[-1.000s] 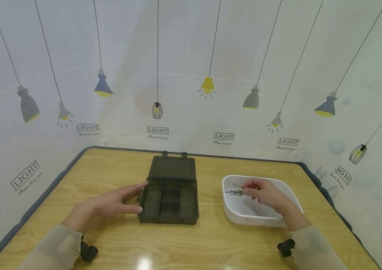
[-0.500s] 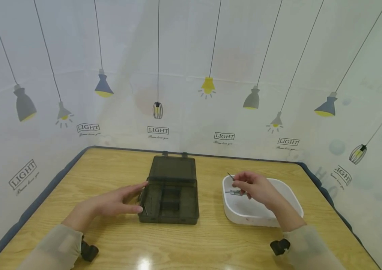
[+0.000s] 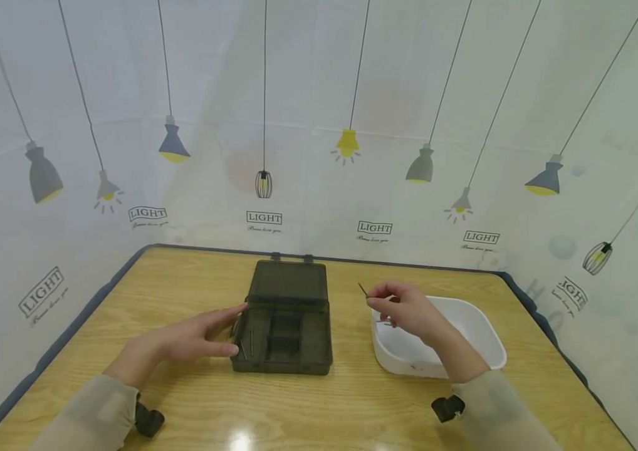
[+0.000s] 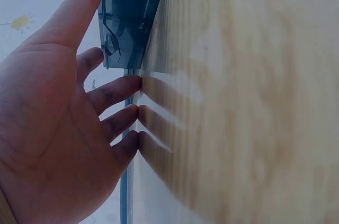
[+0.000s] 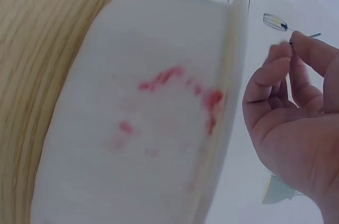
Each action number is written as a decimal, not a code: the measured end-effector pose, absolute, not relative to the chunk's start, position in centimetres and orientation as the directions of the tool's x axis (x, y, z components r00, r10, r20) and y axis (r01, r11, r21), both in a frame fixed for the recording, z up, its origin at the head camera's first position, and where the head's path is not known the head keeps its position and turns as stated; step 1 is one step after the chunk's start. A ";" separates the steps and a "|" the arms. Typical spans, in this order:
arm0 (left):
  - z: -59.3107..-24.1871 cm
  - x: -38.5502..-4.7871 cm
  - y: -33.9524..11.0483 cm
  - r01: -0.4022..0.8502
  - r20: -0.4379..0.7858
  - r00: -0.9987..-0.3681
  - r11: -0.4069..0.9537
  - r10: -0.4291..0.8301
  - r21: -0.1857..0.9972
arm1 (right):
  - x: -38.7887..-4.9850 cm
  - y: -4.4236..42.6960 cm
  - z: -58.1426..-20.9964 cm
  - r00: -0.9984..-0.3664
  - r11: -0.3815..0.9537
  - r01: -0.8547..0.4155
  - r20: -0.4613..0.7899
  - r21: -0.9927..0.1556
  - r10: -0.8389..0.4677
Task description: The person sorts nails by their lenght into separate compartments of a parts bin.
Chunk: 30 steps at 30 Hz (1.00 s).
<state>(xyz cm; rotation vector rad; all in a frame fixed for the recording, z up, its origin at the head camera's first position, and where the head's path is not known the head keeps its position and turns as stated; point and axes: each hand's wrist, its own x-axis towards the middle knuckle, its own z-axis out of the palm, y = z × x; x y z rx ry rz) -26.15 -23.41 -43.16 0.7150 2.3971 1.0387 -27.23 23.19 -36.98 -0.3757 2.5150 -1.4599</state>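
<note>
In the head view my right hand pinches a thin, dark metal nail between thumb and fingertips, just above the left rim of a white bin. The nail's tip points up and to the left. More nails lie in the bin, partly hidden by that hand. A dark see-through plastic box stands with its lid laid back. My left hand steadies its left side, thumb and forefinger spread apart at the edge. Inside the box's left compartment are two slim nails.
The wooden table runs back to a dark blue edge against a white curtain printed with lamps. Bare wood separates the box from the bin. Red marks show on the bin's outer wall in the right wrist view.
My right hand has lifted the nail out of the bin and carried it left, to the bin's rim. The left hand and the box have kept their places.
</note>
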 end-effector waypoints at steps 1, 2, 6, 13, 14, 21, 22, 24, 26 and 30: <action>-43.1 -26.1 -23.4 0.285 -0.178 -0.775 0.587 0.606 0.758 | -27.2 22.9 -37.0 -0.945 0.479 -0.118 -0.050 -0.870 -0.323; -43.1 -26.1 -23.4 0.286 -0.177 -0.776 0.586 0.606 0.758 | -27.2 22.6 -37.0 -0.943 0.477 -0.121 -0.048 -0.871 -0.328; -43.1 -26.1 -23.3 0.288 -0.173 -0.779 0.589 0.603 0.755 | -27.3 21.3 -37.4 -0.934 0.471 -0.141 -0.041 -0.871 -0.355; -43.2 -26.0 -23.4 0.278 -0.175 -0.782 0.587 0.598 0.761 | -27.5 19.1 -37.9 -0.919 0.449 -0.138 -0.055 -0.883 -0.391; -43.2 -26.0 -23.4 0.278 -0.175 -0.783 0.588 0.597 0.760 | -27.5 18.8 -37.9 -0.916 0.443 -0.139 -0.055 -0.886 -0.397; -43.1 -26.0 -23.3 0.282 -0.174 -0.785 0.592 0.595 0.755 | -27.7 16.3 -38.0 -0.904 0.414 -0.138 -0.057 -0.900 -0.424; -43.1 -26.0 -23.3 0.284 -0.173 -0.785 0.594 0.595 0.753 | -27.7 16.0 -38.1 -0.903 0.411 -0.136 -0.058 -0.902 -0.426; -43.2 -26.0 -23.3 0.285 -0.172 -0.785 0.592 0.596 0.754 | -27.8 15.4 -38.2 -0.902 0.406 -0.131 -0.061 -0.905 -0.426; -43.2 -26.0 -23.3 0.282 -0.173 -0.784 0.590 0.596 0.756 | -27.9 14.7 -38.4 -0.902 0.399 -0.129 -0.060 -0.908 -0.428; -43.2 -26.0 -23.4 0.270 -0.179 -0.783 0.585 0.595 0.764 | -28.0 13.5 -38.8 -0.899 0.379 -0.143 -0.040 -0.914 -0.436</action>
